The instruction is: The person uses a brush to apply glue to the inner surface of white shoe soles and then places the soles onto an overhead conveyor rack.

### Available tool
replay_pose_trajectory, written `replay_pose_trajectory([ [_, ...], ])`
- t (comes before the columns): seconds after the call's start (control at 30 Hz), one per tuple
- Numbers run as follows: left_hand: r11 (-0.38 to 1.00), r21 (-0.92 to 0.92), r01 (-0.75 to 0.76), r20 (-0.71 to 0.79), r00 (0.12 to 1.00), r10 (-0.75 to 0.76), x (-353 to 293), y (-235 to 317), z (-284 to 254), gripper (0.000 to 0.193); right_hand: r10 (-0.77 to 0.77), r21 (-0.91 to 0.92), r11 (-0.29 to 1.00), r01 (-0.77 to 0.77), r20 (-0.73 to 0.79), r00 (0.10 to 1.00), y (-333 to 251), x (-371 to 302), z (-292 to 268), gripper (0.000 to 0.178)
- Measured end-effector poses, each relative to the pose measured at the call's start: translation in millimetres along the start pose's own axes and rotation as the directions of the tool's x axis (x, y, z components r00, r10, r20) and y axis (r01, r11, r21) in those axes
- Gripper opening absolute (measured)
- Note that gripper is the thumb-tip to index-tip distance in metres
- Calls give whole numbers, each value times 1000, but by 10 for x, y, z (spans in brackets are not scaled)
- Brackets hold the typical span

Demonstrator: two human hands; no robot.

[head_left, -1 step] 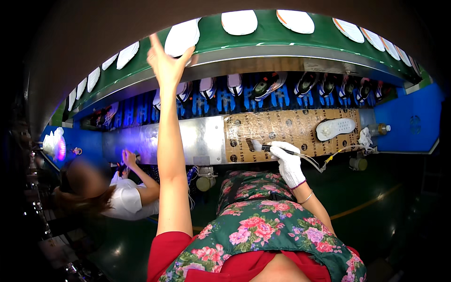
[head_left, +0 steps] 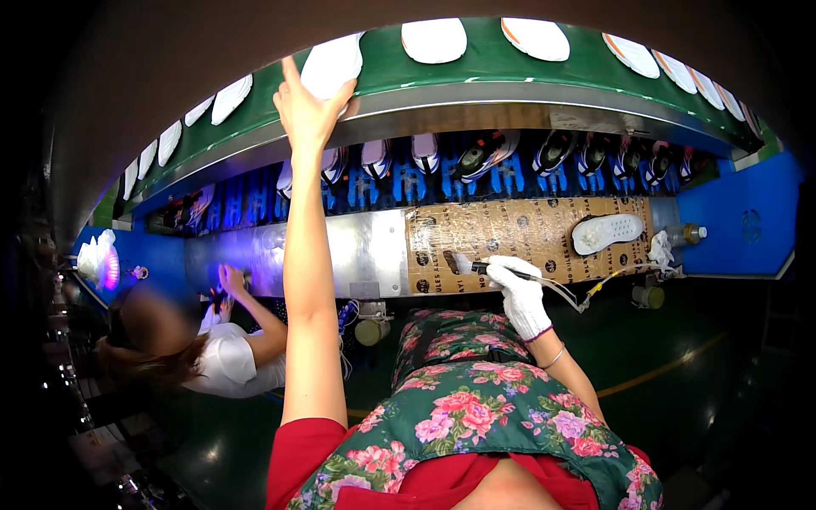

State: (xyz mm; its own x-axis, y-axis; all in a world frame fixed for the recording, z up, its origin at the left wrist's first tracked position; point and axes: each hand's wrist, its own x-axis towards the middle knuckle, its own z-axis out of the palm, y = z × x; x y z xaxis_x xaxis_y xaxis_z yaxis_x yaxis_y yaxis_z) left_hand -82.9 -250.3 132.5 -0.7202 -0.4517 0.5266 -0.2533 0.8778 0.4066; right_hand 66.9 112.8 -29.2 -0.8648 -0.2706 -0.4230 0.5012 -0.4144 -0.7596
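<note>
My bare left hand (head_left: pixel 304 109) reaches up to the raised green conveyor belt (head_left: pixel 387 68). Its forefinger and thumb are spread around the near end of a white shoe sole (head_left: pixel 333 66); I see no closed grip on it. In a white glove, my right hand (head_left: pixel 520 293) is closed around the dark handle of a brush (head_left: pixel 463 263). The pale bristles point left, just over the cardboard-covered bench (head_left: pixel 493 225). A thin tube (head_left: pixel 561 289) runs from the handle toward the right. Farther right on the cardboard lies another white sole (head_left: pixel 607 234).
More white soles (head_left: pixel 433 41) line the belt. Beneath it, shoe uppers (head_left: pixel 484 155) sit on a lower line with blue holders. Another person (head_left: pixel 229 353) works at the left by a purple glow. A small jar (head_left: pixel 693 233) stands at the bench's right end, beside a blue panel (head_left: pixel 739 217).
My left hand has shifted slightly right, closer around the sole. The belt soles near it have drifted a touch to the right. My right hand and the brush stay nearly in place.
</note>
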Motion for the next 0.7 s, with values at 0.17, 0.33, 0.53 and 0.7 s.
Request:
replay_pose_trajectory([
  [0.17, 996, 88, -18, -51, 998, 23, 235, 65, 250, 119, 9, -28, 1000, -9, 6, 1000, 22, 18, 54, 19],
  [0.33, 989, -136, -54, -88, 995, 43, 338, -134, 331, 104, 0, -66, 998, 0, -3, 1000, 91, 27, 20, 19],
  [0.53, 874, 483, 48, -428, 884, 188, 496, -930, -205, 50, 8, -49, 999, -10, -52, 999, 66, 24, -18, 19],
  [0.7, 995, 16, 94, -320, 944, -84, 308, -1655, -581, 26, 60, -21, 998, -61, -73, 996, 127, 66, -68, 24],
])
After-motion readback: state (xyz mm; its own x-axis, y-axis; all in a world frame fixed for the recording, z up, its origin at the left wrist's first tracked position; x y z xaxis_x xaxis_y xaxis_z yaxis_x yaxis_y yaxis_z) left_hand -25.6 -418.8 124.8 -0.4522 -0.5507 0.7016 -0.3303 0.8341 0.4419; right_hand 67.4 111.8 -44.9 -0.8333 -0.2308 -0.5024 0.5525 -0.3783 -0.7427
